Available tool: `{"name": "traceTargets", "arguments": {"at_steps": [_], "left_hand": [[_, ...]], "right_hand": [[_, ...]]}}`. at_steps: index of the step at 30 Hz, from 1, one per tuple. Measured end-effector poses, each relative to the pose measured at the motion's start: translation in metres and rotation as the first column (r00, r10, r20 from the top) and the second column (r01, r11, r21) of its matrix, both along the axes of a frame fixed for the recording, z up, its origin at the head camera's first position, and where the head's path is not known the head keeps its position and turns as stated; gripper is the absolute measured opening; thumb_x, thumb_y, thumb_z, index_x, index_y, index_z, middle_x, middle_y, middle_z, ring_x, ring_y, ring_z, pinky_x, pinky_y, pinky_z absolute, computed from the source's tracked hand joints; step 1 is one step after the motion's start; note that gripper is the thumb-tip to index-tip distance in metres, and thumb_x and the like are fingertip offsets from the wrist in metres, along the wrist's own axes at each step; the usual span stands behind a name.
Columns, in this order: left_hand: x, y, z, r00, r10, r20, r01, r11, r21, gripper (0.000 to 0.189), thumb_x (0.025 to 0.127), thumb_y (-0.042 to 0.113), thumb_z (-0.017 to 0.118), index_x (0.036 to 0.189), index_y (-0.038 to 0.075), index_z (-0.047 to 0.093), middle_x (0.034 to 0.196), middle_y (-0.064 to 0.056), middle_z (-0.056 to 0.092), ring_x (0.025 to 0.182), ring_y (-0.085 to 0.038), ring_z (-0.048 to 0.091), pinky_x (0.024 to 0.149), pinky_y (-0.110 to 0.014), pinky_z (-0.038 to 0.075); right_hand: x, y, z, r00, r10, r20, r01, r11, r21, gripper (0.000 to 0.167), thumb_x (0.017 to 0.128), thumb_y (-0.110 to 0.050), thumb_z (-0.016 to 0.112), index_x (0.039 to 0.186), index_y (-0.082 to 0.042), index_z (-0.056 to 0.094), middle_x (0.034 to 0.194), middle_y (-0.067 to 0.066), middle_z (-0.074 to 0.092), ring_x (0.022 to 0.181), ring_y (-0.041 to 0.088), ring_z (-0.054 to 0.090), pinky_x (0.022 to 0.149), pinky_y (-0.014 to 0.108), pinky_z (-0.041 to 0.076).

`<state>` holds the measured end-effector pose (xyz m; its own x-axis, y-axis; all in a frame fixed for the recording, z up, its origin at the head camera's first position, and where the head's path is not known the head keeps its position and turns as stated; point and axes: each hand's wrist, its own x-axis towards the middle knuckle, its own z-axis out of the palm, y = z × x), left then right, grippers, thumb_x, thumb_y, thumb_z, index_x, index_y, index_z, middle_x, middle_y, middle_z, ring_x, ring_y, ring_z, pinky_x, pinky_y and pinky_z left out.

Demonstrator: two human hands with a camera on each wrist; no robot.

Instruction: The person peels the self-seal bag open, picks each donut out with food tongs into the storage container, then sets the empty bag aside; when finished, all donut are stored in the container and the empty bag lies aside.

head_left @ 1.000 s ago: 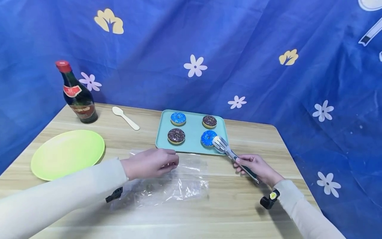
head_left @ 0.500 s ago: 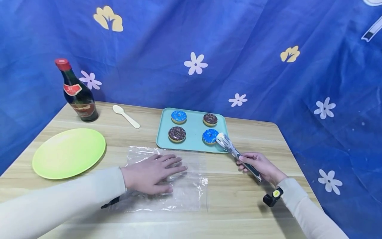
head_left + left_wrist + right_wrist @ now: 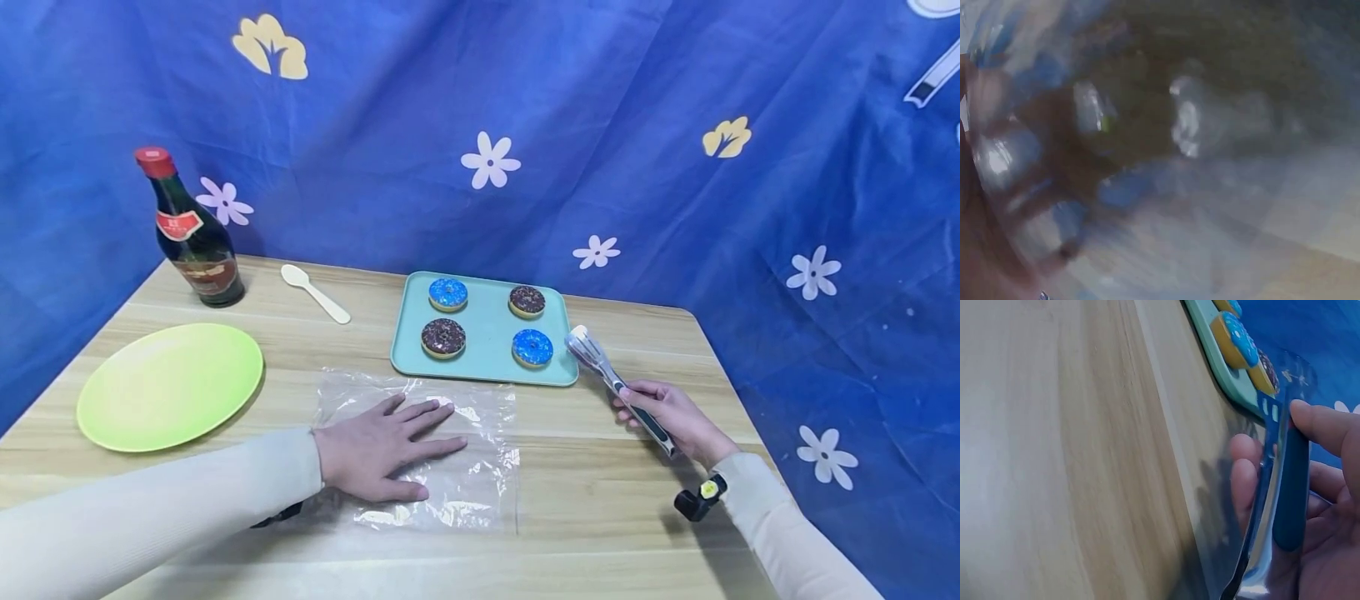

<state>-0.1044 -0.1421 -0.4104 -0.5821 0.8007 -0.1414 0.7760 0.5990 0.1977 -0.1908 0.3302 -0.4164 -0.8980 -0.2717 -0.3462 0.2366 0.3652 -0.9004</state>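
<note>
My left hand (image 3: 393, 454) lies palm down with fingers spread on a clear plastic bag (image 3: 480, 500), which is flat on the table. The left wrist view is blurred by shiny plastic (image 3: 1188, 125) close to the lens. Between thumb and fingers, my right hand (image 3: 671, 417) grips metal tongs (image 3: 611, 375) with dark handle inserts. Their slotted head is just right of the teal tray (image 3: 487, 325); the right wrist view shows the tongs (image 3: 1279, 487) with their arms a little apart, nothing between them. On the tray sit blue doughnuts (image 3: 532, 347) and chocolate-brown doughnuts (image 3: 443, 338).
A green plate (image 3: 172, 387) lies at the left. Behind it stands a dark bottle (image 3: 197, 242) with a red cap. A pale spoon (image 3: 317, 294) rests between the bottle and the tray. Blue flower-print cloth (image 3: 390, 125) hangs behind the table.
My left hand has gone from loosely curled above the bag to spread out on it. The tongs have shifted right, away from the nearer blue doughnut, which has also slid slightly right.
</note>
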Motion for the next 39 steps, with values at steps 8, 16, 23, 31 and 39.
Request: {"name": "traceTargets", "arguments": {"at_steps": [8,16,23,31,39], "left_hand": [[0.001,0.0,0.0,1.0,-0.006,-0.027,0.005,1.0,-0.005,0.07,0.103,0.067,0.044,0.164,0.035,0.033,0.173,-0.015,0.028,0.159,-0.038,0.03,0.121,-0.073,0.029],[0.003,0.0,-0.001,0.999,0.017,-0.045,-0.017,1.0,-0.009,0.071,0.102,0.07,0.044,0.164,0.037,0.033,0.173,-0.013,0.027,0.159,-0.038,0.031,0.117,-0.076,0.031],[0.005,0.001,-0.001,0.999,0.036,-0.022,-0.035,0.999,0.018,0.07,0.101,0.069,0.047,0.163,0.038,0.035,0.173,-0.012,0.028,0.159,-0.038,0.031,0.116,-0.078,0.029],[0.005,0.003,0.0,0.999,0.048,-0.011,-0.048,0.999,0.01,0.07,0.101,0.069,0.047,0.162,0.038,0.036,0.173,-0.012,0.029,0.159,-0.038,0.031,0.116,-0.078,0.028],[0.004,0.005,0.002,0.999,0.053,0.002,-0.053,0.999,-0.008,0.072,0.1,0.068,0.05,0.163,0.037,0.035,0.173,-0.014,0.029,0.158,-0.039,0.031,0.117,-0.078,0.03]], "right_hand": [[-0.006,0.005,-0.003,0.952,-0.145,-0.27,0.195,0.966,0.171,0.051,0.105,-0.029,0.065,0.139,0.008,0.058,0.107,0.01,0.078,0.085,0.005,0.07,0.075,0.022,0.059],[-0.013,0.006,-0.013,0.843,-0.017,-0.537,0.308,0.834,0.457,0.046,0.103,-0.024,0.068,0.138,0.006,0.063,0.127,0.03,0.07,0.111,0.039,0.069,0.092,0.042,0.058],[-0.017,0.01,-0.021,0.837,0.027,-0.547,0.31,0.8,0.513,0.044,0.103,-0.018,0.067,0.139,0.007,0.061,0.132,0.036,0.064,0.122,0.051,0.062,0.103,0.062,0.049],[-0.019,0.011,-0.023,0.854,0.017,-0.52,0.308,0.789,0.531,0.049,0.105,-0.023,0.065,0.143,0.006,0.057,0.136,0.036,0.061,0.125,0.051,0.059,0.105,0.063,0.047],[-0.02,0.01,-0.019,0.858,0.05,-0.511,0.279,0.79,0.546,0.047,0.104,-0.021,0.065,0.141,0.008,0.058,0.132,0.036,0.062,0.12,0.05,0.06,0.101,0.062,0.048]]}}
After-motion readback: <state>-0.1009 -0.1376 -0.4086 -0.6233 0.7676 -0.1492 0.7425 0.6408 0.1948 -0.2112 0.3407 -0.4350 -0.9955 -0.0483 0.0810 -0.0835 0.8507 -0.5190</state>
